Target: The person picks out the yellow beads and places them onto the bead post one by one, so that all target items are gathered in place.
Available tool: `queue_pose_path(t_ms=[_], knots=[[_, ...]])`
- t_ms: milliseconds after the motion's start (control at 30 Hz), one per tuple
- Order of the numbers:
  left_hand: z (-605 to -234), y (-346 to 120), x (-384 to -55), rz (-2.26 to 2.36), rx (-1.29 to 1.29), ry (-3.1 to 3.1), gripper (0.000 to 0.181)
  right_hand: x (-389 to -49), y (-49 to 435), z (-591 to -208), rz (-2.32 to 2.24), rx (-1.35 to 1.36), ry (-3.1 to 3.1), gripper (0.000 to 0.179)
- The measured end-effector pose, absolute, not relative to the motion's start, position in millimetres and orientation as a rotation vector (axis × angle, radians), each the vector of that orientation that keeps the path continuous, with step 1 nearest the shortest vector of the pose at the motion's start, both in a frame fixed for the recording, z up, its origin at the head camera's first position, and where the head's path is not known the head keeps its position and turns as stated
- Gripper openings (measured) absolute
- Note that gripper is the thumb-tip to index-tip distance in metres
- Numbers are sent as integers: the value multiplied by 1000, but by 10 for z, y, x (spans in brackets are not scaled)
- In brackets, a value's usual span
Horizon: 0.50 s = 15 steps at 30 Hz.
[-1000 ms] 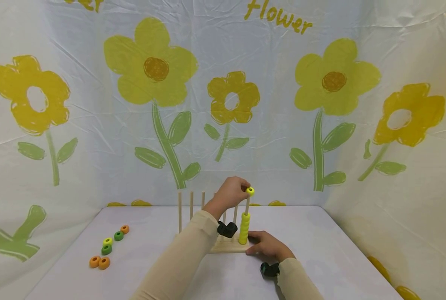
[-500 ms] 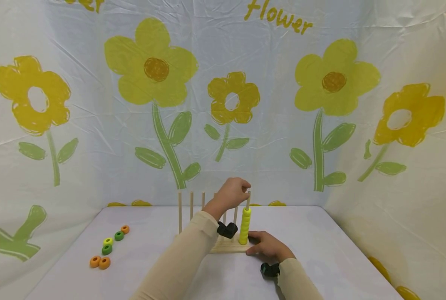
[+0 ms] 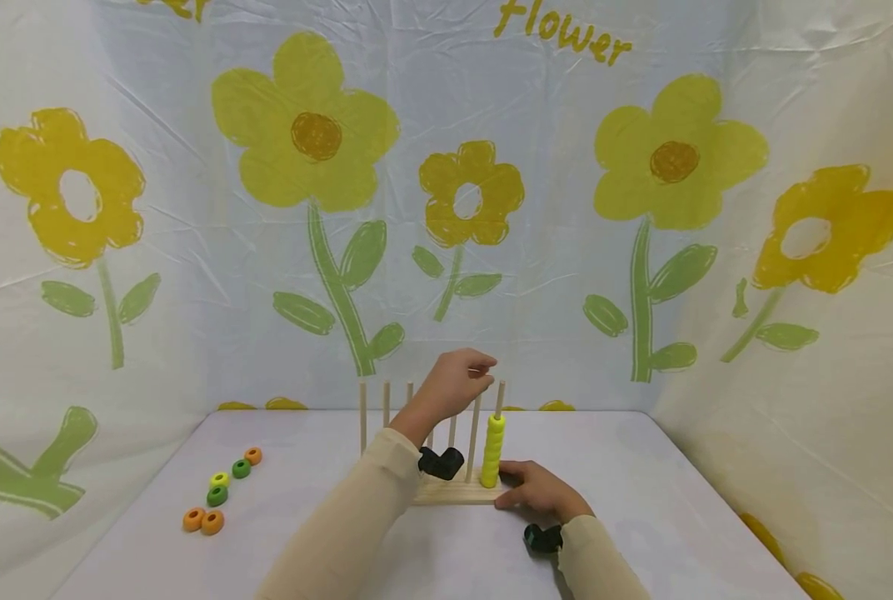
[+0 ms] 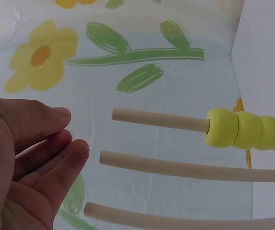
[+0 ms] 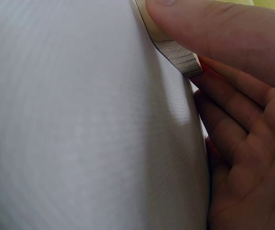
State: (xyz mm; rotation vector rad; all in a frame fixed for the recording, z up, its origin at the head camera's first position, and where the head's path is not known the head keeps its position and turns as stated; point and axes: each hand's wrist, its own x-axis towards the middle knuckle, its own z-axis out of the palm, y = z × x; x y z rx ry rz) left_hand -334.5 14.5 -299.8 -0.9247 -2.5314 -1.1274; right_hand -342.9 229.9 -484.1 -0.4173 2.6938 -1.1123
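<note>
A wooden peg stand (image 3: 454,494) with several upright pegs stands mid-table. Its rightmost peg (image 4: 156,118) carries a column of yellow beads (image 3: 494,450), and the peg's bare top sticks out above them. My left hand (image 3: 452,383) hovers just left of that peg's tip, holding nothing. In the left wrist view its thumb and fingertips (image 4: 77,148) are close together, apart from the peg ends. Down at the stand's right end, my right hand (image 3: 540,487) grips the base, with the thumb along the front and fingers behind. The right wrist view shows the base's corner (image 5: 178,55) between them.
At the table's left lie loose beads: orange ones (image 3: 212,522), green ones (image 3: 217,496) and a yellow one (image 3: 220,479). My left forearm (image 3: 349,517) crosses in front of the stand's left part. A flower-printed curtain (image 3: 551,292) hangs behind the table.
The top yellow bead left my left hand's fingers and dropped down the rightmost peg onto the column. My left hand then drew slightly left, away from the peg. My right hand stayed at the base.
</note>
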Motion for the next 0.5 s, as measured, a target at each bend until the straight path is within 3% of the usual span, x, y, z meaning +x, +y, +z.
queue_pose_path(t_ms=[500], knots=[[-3050, -257, -3234, -993, -858, -2406, 30, -3431, 2312, -4843, -1133, -449, 2681, 75]])
